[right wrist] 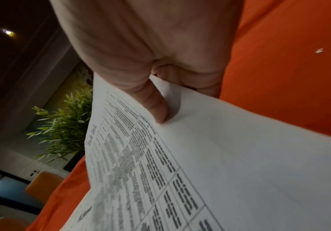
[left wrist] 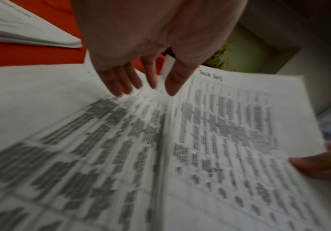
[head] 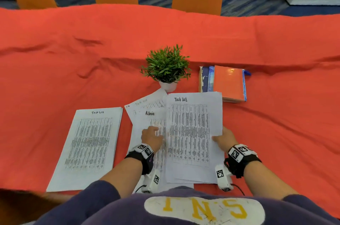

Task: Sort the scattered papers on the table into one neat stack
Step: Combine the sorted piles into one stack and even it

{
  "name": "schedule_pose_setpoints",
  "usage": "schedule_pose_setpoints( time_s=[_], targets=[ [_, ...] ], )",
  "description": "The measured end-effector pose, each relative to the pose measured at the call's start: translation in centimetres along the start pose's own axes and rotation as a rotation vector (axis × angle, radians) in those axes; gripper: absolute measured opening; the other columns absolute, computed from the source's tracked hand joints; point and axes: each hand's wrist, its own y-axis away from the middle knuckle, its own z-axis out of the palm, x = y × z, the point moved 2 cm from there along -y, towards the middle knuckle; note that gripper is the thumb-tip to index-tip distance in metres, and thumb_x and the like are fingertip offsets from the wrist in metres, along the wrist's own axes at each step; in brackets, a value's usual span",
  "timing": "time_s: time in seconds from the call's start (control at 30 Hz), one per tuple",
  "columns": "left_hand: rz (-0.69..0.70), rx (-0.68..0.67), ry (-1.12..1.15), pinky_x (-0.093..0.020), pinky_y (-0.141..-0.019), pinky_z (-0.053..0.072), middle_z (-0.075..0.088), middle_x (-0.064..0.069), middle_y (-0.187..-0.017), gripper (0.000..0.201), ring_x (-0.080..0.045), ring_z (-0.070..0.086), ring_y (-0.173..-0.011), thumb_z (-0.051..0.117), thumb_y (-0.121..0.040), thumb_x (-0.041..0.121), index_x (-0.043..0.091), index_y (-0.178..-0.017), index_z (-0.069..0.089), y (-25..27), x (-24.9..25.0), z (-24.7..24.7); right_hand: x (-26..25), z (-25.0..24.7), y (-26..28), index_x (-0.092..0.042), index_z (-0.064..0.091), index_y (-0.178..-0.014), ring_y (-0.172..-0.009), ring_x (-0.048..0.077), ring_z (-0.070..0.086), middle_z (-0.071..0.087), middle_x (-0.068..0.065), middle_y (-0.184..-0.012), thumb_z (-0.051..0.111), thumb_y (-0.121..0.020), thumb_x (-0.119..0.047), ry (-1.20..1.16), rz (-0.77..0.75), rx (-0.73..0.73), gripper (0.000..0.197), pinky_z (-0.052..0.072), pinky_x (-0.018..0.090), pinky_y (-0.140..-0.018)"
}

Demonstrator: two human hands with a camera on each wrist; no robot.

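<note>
My right hand (head: 225, 137) pinches the right edge of a small bundle of "Task List" sheets (head: 193, 132), thumb on top and the other fingers tucked beneath, so the bundle rides slightly above the table with its long axis running away from me. My left hand (head: 151, 137) lies flat with straight, slightly spread fingers (left wrist: 121, 82) on the "Admin" sheet (head: 147, 120), which sits just left of the bundle and partly under its left edge. Another "Task list" page (head: 147, 103) pokes out at a tilt from under the Admin sheet, its far corner close to the white pot of the small plant (head: 166, 66). Further left, apart from all this across a strip of red tablecloth (head: 55, 77), a separate pile of Task List pages (head: 88, 147) lies with its long axis also pointing away from me, leaning a little to the right. What matters for the coming move, I judge, is that the loose sheets under my left palm lie directly left of the held bundle and nearly parallel to it, so the left hand is the nearer one to slide them across. Books (head: 226, 83) lie beyond the bundle's far right corner.
</note>
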Motion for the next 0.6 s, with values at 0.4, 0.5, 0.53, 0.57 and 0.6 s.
schedule_pose_setpoints(
  time_s=[0.4, 0.5, 0.53, 0.57, 0.6],
  targets=[
    [-0.032, 0.118, -0.04, -0.035, -0.076, 0.05, 0.059, -0.017, -0.118, 0.039, -0.031, 0.062, -0.094, 0.052, -0.091, 0.009, 0.008, -0.128, 0.042, -0.6, -3.8, -1.4, 1.7, -1.0, -0.4, 0.0, 0.058, -0.121, -0.102, 0.033, 0.062, 0.064, 0.021, -0.115, 0.057, -0.082, 0.008, -0.025, 0.104, 0.107, 0.04, 0.05, 0.043, -0.091],
    [0.038, 0.129, -0.064, -0.034, -0.068, 0.051, 0.062, -0.013, -0.106, 0.03, -0.026, 0.062, -0.076, 0.046, -0.094, 0.009, 0.014, -0.123, 0.042, -0.2, -3.5, -1.5, 2.0, -0.8, -0.4, 0.001, 0.058, -0.122, -0.101, 0.033, 0.062, 0.064, 0.022, -0.115, 0.057, -0.082, 0.009, -0.046, 0.115, 0.108, 0.041, 0.05, 0.041, -0.089],
    [0.042, 0.119, -0.046, -0.035, -0.072, 0.053, 0.062, -0.013, -0.11, 0.029, -0.027, 0.063, -0.081, 0.046, -0.094, 0.011, 0.014, -0.123, 0.043, 0.0, -3.5, -1.6, 2.1, -0.8, -0.3, 0.001, 0.058, -0.122, -0.102, 0.033, 0.062, 0.064, 0.021, -0.116, 0.057, -0.082, 0.008, -0.049, 0.121, 0.106, 0.041, 0.05, 0.041, -0.09],
    [0.049, 0.108, -0.015, -0.035, -0.08, 0.052, 0.06, -0.014, -0.117, 0.031, -0.029, 0.064, -0.091, 0.047, -0.095, 0.013, 0.014, -0.126, 0.044, 0.2, -3.4, -1.6, 2.2, -0.8, -0.3, 0.0, 0.058, -0.122, -0.104, 0.033, 0.062, 0.064, 0.021, -0.117, 0.058, -0.082, 0.007, -0.054, 0.123, 0.106, 0.04, 0.049, 0.043, -0.092],
    [0.032, 0.087, 0.011, -0.034, -0.087, 0.049, 0.056, -0.015, -0.127, 0.036, -0.03, 0.061, -0.104, 0.049, -0.095, 0.017, 0.012, -0.13, 0.043, 0.3, -3.4, -1.6, 2.2, -0.8, -0.3, -0.001, 0.058, -0.122, -0.105, 0.034, 0.061, 0.064, 0.021, -0.117, 0.058, -0.082, 0.007, -0.055, 0.127, 0.112, 0.04, 0.049, 0.045, -0.093]
  ],
)
